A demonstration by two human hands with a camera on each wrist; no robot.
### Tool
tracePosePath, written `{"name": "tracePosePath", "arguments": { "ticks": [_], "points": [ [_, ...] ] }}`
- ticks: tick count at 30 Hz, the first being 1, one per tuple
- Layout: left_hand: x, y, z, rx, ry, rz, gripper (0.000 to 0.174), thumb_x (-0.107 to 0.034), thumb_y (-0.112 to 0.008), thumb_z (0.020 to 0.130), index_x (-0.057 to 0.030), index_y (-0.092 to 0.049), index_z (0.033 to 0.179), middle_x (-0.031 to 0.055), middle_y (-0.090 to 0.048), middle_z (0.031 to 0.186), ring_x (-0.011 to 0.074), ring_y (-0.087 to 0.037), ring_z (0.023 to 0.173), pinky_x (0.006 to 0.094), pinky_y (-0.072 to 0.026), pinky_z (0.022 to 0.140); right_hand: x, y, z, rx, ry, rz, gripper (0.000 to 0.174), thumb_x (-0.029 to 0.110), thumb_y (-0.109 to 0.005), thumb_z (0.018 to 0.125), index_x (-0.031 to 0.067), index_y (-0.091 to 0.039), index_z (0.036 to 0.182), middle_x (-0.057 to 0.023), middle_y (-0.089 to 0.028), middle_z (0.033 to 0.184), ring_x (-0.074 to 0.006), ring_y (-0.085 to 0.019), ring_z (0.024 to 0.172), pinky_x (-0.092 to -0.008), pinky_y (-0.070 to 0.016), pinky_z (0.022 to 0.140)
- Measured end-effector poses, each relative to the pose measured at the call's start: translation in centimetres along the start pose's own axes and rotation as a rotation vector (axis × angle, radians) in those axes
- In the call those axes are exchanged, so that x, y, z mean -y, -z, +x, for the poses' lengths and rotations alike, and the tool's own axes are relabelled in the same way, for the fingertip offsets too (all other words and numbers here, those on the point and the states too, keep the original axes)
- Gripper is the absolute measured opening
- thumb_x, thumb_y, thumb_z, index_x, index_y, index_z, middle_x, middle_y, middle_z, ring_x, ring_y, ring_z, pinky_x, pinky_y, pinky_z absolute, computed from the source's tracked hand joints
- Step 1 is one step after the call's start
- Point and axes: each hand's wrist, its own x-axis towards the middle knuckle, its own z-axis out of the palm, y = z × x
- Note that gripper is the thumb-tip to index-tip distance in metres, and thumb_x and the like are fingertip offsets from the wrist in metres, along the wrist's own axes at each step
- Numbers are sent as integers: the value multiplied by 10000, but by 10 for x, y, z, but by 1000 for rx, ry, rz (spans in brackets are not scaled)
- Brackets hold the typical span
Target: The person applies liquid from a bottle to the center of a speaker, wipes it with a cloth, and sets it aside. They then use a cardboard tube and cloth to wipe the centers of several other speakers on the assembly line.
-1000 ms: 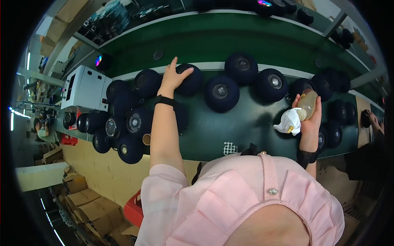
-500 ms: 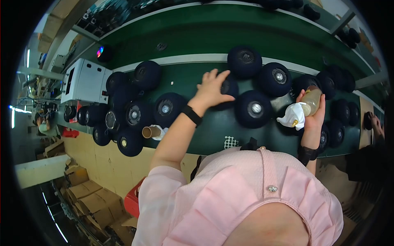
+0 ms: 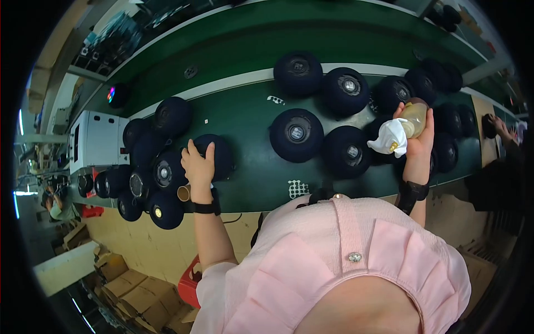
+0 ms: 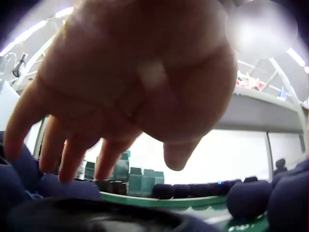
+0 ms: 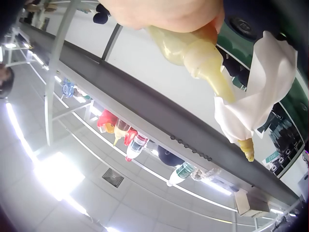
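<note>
Table [image 3: 250,139], long and green, runs across in front of the person and carries many round dark balls. Cardboard boxes [image 3: 142,292] lie low on the person's left, with a red stool [image 3: 189,288] near them. A white machine [image 3: 99,139] sits at the table's left part, beside a crowded group of dark balls [image 3: 164,171]. Toward the middle and right are more balls [image 3: 297,135], most with round discs facing up. The left hand [image 3: 197,168] is open, fingers spread, at the left side of one dark ball [image 3: 221,158]; whether its fingertips touch that ball, I cannot tell. The right hand [image 3: 424,143] is closed around a cloudy yellowish bottle [image 3: 414,118], held above the right part of the table, neck slanting down to the left. A white cloth [image 3: 387,135] hangs around the bottle's nozzle, whose yellow tip [image 5: 247,151] pokes out through it. Near the left wrist is a brown cardboard tube [image 3: 183,193]. A white sheet with holes [image 3: 298,188] lies near the table's front edge, and a tiny white piece [image 3: 206,121] lies farther back.
</note>
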Motion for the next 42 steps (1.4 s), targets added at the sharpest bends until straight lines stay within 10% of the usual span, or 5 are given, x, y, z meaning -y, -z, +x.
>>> {"name": "tracePosePath", "arguments": {
  "ticks": [13, 20, 24, 26, 42],
  "points": [
    [-107, -54, 37, -135, -525, -440, 578, -364, -737, 697, -92, -548, 1171, 141, -465, 1292, 312, -415, 1206, 437, -352, 957, 1, 8, -5, 3, 6, -51, 543, 449, -503, 879, -32, -444, 1123, -246, -519, 1067, -368, -534, 936, -462, -472, 832],
    [-20, 23, -38, -758, -352, -276, 372, -109, -700, 693, -37, -578, 1036, 166, -495, 1151, 323, -445, 1092, 410, -334, 935, 32, 31, -7, 61, 21, -9, 528, 421, -528, 869, -23, -478, 1151, -243, -509, 1126, -374, -507, 1012, -486, -444, 877],
    [70, 5, -80, -710, 123, 23, 613, -119, -740, 663, 40, -458, 1183, 199, -490, 1133, 321, -462, 1080, 434, -368, 938, 35, 35, -2, 53, 35, -13, 548, 426, -517, 873, -46, -464, 1148, -243, -515, 1129, -380, -506, 1021, -475, -434, 902],
    [115, -27, -76, -552, 451, -645, 572, -82, -717, 713, 48, -426, 1187, 156, -516, 1102, 244, -537, 983, 373, -454, 861, 26, 28, -1, 91, 6, -70, 549, 427, -505, 878, -52, -459, 1142, -256, -512, 1135, -379, -511, 1015, -474, -435, 900],
    [-66, 22, 16, -59, -318, -1322, 468, 6, -600, 806, -19, -391, 1224, 122, -486, 1144, 189, -524, 1006, 297, -459, 815, 13, 5, -29, -1, 41, 9, 530, 417, -540, 865, -34, -463, 1132, -236, -514, 1081, -352, -514, 965, -444, -462, 852]
  ]
}}
